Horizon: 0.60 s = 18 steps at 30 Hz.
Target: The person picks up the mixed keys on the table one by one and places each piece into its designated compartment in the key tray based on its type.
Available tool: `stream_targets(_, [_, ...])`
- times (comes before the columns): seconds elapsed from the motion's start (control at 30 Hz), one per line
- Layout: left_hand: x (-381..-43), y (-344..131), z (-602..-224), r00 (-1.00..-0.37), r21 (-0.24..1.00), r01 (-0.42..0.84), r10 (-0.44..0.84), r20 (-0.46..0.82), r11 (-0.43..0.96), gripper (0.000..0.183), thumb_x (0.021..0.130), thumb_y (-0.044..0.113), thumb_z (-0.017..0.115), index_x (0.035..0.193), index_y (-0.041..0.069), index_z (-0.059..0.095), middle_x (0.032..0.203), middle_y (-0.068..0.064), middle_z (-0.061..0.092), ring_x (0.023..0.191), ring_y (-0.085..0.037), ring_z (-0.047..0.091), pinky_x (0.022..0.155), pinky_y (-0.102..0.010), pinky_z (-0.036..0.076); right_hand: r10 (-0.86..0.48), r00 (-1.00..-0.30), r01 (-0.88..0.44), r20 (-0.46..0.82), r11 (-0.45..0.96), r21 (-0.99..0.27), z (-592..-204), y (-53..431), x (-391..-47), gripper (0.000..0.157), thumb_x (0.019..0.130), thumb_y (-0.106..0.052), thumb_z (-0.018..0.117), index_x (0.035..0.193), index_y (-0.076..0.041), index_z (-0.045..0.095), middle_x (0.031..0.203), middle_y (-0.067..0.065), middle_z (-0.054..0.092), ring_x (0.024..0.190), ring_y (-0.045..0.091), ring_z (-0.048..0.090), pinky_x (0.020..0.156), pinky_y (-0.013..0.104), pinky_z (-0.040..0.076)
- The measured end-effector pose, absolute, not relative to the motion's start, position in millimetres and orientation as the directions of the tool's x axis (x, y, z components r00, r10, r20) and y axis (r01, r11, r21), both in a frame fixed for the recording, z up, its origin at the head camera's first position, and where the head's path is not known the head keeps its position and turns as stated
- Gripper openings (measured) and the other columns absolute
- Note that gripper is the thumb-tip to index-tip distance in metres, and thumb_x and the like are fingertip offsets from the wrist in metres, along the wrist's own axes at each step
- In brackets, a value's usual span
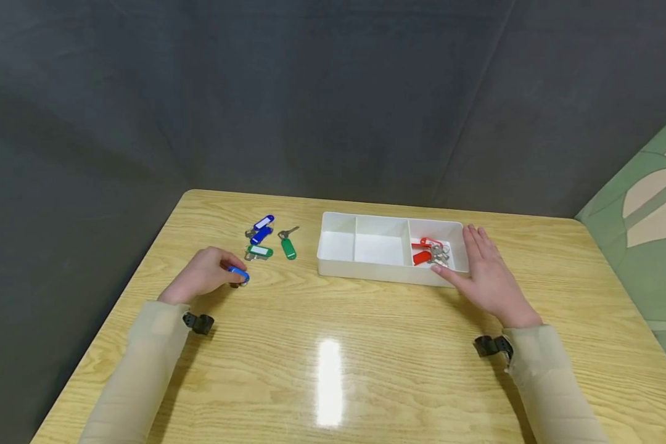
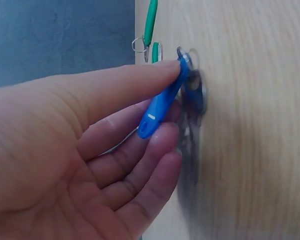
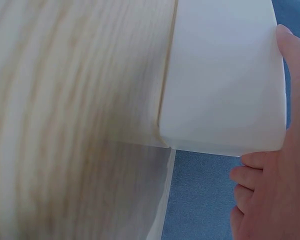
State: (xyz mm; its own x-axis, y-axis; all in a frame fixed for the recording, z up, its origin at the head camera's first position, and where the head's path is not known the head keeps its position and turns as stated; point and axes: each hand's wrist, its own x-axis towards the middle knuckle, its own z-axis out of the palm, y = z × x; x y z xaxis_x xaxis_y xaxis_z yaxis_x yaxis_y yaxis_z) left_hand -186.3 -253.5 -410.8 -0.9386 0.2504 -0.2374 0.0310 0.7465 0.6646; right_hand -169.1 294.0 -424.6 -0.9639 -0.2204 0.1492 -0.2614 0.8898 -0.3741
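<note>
My left hand pinches a blue key tag between thumb and fingers, just over the table. In the left wrist view, the blue tag slants across the fingers, its ring near the thumb tip. Beyond that hand lie two dark blue key tags and two green key tags with keys. My right hand rests against the right end of a white box, fingers straight along the end wall and thumb at the front rim. Red key tags with keys lie in its right compartment.
The box has three compartments; the left and middle ones show bare floors. The wooden table ends at a dark curtain behind. A leaf-patterned cloth hangs at the right.
</note>
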Motion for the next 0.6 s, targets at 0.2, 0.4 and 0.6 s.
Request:
stream_targets(0.2, [-184.8,-255.9,-405.0,-0.931,0.655,0.027,0.257,-0.259,0.755,0.012,0.094,0.011,0.074,0.102,0.003,0.077,0.087,-0.002,0.073,0.076,-0.018,0.068,0.08,-0.041,0.052,-0.224,-0.963,-0.265,0.149,0.887,-0.379,-424.1,291.6,-169.7,0.107,0.095,-0.061,0.062,0.161,0.002,0.006,0.166,0.026,0.009,0.153,0.037,-0.001,0.122,0.05,0.003])
stream_targets(0.4, [-185.0,-256.5,-402.2,-0.936,0.66,0.041,0.259,-0.237,0.75,0.01,0.091,0.012,0.078,0.098,0.004,0.078,0.084,-0.001,0.072,0.075,-0.019,0.067,0.074,-0.036,0.051,-0.226,-0.963,-0.265,0.146,0.888,-0.377,-422.6,289.7,-170.7,0.107,0.095,-0.061,0.062,0.161,0.002,0.006,0.166,0.025,0.009,0.153,0.038,0.0,0.121,0.051,0.004])
stream_targets(0.6, [-185.4,-256.2,-401.3,-0.949,0.686,0.026,0.233,-0.212,0.728,0.011,0.091,0.014,0.079,0.096,0.005,0.077,0.084,-0.003,0.073,0.075,-0.021,0.069,0.076,-0.038,0.053,-0.226,-0.964,-0.262,0.138,0.889,-0.375,-422.0,289.6,-171.4,0.108,0.095,-0.061,0.061,0.161,0.002,0.005,0.166,0.026,0.008,0.153,0.039,0.0,0.121,0.051,0.004])
